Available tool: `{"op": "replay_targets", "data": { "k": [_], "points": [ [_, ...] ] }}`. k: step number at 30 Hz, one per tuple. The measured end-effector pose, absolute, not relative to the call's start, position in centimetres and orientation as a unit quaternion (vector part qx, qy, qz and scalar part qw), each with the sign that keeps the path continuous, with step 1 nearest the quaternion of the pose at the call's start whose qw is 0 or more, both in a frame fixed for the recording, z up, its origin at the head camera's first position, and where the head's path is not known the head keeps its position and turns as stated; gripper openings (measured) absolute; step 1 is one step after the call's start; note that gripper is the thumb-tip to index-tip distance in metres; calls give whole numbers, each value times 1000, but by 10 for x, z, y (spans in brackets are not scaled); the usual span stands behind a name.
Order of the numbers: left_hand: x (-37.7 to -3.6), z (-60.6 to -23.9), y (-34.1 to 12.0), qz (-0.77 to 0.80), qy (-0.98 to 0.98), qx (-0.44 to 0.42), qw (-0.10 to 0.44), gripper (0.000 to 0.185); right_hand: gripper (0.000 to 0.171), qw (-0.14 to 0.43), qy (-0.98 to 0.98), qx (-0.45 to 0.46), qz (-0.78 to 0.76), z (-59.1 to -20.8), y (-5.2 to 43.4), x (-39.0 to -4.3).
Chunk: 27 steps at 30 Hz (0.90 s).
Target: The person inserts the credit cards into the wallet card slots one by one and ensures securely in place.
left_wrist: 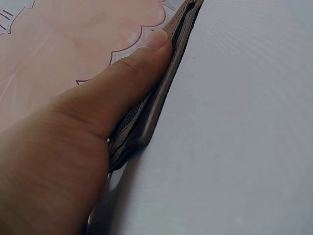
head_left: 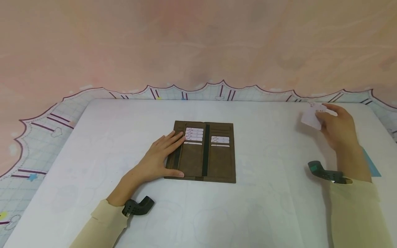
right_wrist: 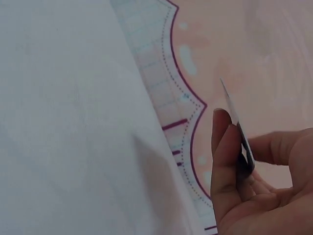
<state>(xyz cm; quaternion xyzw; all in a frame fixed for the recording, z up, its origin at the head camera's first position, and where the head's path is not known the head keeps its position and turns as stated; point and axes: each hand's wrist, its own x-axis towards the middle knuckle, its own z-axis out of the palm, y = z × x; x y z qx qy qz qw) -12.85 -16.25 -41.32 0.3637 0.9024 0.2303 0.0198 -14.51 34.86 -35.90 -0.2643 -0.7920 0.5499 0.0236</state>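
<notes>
A brown bifold wallet [head_left: 193,158] lies spread on the white table, with several white cards [head_left: 194,133] in its left half slots and a few [head_left: 220,139] in the right half. My left hand [head_left: 156,160] rests flat on the wallet's left side, fingers straight. In the left wrist view its thumb [left_wrist: 132,68] presses along the edge of the wallet [left_wrist: 161,98]. Far to the right, my right hand [head_left: 339,129] pinches a white card [head_left: 310,117] above the table. The right wrist view shows that card [right_wrist: 234,111] nearly edge-on between fingers and thumb.
A blue flat piece [head_left: 371,165] is partly hidden under the right forearm. The white tabletop [head_left: 263,206] is bordered by a patterned cloth [head_left: 223,91] at the back and sides. Each wrist wears a black camera mount [head_left: 138,206].
</notes>
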Motion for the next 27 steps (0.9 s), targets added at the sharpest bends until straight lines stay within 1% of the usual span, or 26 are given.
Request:
{"op": "replay_targets", "data": {
  "k": [3, 7, 9, 18, 24, 27],
  "points": [
    [-130, -412, -162, 230, 902, 365, 19, 106, 54, 26, -771, -249, 586, -359, 341, -148],
    [-130, -412, -161, 236, 898, 371, 10, 106, 51, 25, -773, -238, 587, -359, 332, -151],
    [-128, -413, -162, 240, 897, 372, 5, 106, 54, 20, -786, -223, 576, -359, 326, -153],
    [-125, -414, -164, 245, 894, 374, -6, 106, 54, 14, -796, -158, 584, -349, 287, -159],
    [-126, -413, -163, 243, 896, 371, 1, 105, 45, 13, -766, -119, 632, -348, 267, -164],
    [-127, -413, -163, 239, 897, 372, 3, 107, 44, 17, -747, -108, 656, -346, 259, -163]
  ]
}}
